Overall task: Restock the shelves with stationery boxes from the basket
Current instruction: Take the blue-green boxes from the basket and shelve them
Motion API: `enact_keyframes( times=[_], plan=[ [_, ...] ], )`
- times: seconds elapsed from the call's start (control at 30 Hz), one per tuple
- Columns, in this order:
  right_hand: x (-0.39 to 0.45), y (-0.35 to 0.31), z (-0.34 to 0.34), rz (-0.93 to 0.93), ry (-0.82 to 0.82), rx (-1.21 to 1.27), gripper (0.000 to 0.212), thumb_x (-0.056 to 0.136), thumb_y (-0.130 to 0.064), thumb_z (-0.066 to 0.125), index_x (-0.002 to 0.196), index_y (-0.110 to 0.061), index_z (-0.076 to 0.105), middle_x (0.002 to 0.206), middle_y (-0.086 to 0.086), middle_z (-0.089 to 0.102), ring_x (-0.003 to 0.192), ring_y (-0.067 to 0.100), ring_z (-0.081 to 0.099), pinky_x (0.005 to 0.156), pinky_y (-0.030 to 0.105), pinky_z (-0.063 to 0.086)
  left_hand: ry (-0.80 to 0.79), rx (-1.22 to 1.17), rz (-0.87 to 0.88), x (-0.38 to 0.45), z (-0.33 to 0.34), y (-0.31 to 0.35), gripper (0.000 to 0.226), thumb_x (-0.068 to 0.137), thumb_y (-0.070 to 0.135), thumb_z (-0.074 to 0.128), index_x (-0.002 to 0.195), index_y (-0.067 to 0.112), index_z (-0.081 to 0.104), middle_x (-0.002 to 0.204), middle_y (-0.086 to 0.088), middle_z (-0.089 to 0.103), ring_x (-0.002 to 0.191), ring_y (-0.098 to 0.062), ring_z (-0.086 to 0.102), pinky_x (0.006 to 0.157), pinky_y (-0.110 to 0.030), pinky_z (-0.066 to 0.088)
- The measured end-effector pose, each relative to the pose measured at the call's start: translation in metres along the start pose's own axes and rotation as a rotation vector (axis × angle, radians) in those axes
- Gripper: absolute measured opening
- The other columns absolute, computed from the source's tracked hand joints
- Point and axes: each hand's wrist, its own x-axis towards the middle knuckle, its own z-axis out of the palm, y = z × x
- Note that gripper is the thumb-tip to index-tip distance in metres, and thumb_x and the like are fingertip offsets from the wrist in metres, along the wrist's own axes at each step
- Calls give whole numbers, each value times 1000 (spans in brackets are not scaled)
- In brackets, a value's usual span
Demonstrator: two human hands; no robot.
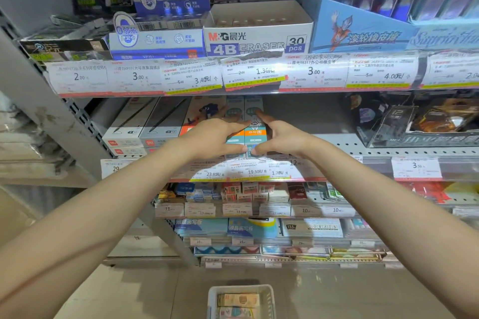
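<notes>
Two teal and orange stationery boxes [253, 129] lie side by side on the second shelf [344, 141], long ends pointing back. My left hand [213, 136] rests straight fingers on the left box, with its thumb against the box's front end. My right hand [281, 137] mirrors it on the right box, index finger laid along the top and thumb at the front end. On the floor below stands a white basket [213, 295] holding more boxes [238, 300].
Grey pen boxes [145, 129] and an orange box sit left of the teal ones; bare shelf lies to their right, then dark card packs [420, 122]. The eraser shelf [256, 36] overhangs closely above. Lower shelves hold small boxes and writing boards.
</notes>
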Motion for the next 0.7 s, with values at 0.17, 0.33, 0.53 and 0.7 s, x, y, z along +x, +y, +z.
enact_keyframes(
  times=[0.17, 0.33, 0.53, 0.7],
  plan=[
    [4, 3, 1, -21, 13, -13, 101, 75, -6, 73, 150, -24, 8, 114, 4, 62, 94, 15, 61, 81, 24, 52, -67, 119, -19, 0, -1, 4, 63, 92, 51, 44, 147, 30, 22, 130, -11, 57, 113, -30, 53, 77, -34, 42],
    [-2, -4, 3, -75, 37, -78, 100, 75, -9, 74, 150, -15, 7, 114, 2, 58, 89, 5, 59, 70, 7, 50, -89, 229, -51, -9, -8, 12, 67, 91, 53, 41, 148, 25, 17, 136, -13, 48, 123, -32, 45, 93, -45, 43],
    [-50, 8, 44, -424, 631, -67, 47, 80, -19, 64, 124, -10, 52, 118, 5, 54, 106, 14, 57, 92, 17, 43, 424, -29, -11, -65, 7, 27, 46, 88, 40, 43, 120, 10, 57, 110, -6, 64, 104, -25, 56, 86, -34, 38],
    [-98, 42, 112, -433, 746, 124, 8, 84, -20, 54, 91, -23, 57, 76, -2, 58, 66, 6, 53, 63, 14, 42, 555, -167, 72, -121, 52, 36, 33, 86, 28, 47, 69, 6, 64, 47, -2, 58, 41, -21, 53, 47, -25, 45]
  ],
)
